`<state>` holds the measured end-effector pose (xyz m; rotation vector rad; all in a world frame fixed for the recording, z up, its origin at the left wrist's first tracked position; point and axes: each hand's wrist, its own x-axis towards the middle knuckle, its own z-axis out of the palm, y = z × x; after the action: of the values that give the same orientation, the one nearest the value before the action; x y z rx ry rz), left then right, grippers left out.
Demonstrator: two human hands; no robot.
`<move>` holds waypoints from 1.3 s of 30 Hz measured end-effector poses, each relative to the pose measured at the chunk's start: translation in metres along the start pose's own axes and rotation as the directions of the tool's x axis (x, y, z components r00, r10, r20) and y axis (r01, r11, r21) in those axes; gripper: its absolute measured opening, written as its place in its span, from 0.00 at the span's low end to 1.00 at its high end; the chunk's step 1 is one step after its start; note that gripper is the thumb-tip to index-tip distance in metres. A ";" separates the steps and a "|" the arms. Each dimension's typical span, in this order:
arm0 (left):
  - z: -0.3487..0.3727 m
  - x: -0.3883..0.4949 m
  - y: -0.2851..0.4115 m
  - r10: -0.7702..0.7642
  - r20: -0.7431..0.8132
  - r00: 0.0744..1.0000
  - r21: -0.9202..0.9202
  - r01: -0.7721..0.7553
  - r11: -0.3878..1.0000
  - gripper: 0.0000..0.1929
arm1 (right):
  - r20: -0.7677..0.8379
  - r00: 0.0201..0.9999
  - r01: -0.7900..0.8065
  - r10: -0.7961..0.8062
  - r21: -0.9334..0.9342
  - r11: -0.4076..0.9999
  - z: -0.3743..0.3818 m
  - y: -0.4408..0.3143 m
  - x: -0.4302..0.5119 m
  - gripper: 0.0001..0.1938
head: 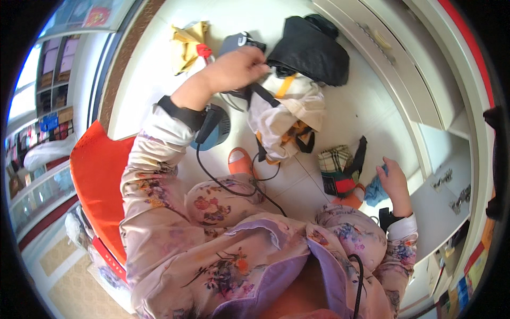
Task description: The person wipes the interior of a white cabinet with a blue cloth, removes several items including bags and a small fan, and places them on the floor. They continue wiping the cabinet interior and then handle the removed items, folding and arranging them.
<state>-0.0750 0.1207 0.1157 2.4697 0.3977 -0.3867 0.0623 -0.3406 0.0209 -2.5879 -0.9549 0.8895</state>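
Observation:
My left hand (pixel 239 69) reaches forward over the floor with its fingers curled. The fingertips are close to a folded black item (pixel 310 52), perhaps a garment or bag, and a dark cap (pixel 235 43) with a white mark lies partly behind the hand. Whether anything is pinched in it is unclear. Below it sits a crumpled white cloth bag (pixel 269 119) with yellow and black straps. At the right, my right hand (pixel 394 185) is beside a crumpled blue cloth (pixel 374 193); its thumb overlaps the cloth, and I cannot tell if it grips it.
A plaid item (pixel 334 157) with green and red parts lies near my orange slipper (pixel 239 157). A yellow bag (pixel 189 44) with a red bow is farther off. Drawers (pixel 402 60) curve along the right, and an orange chair (pixel 97 171) stands at left. A black cable (pixel 223 184) hangs across my knees.

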 end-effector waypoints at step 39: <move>0.098 -0.067 0.013 -0.302 -0.097 0.948 -0.656 0.167 0.736 0.14 | -0.330 0.737 0.489 -0.590 -0.341 0.803 0.085 -0.217 0.129 0.19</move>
<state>-0.1493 0.0387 0.0705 1.7792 0.7911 -0.0710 -0.0221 -0.0907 -0.0153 -2.2861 -1.6218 0.0491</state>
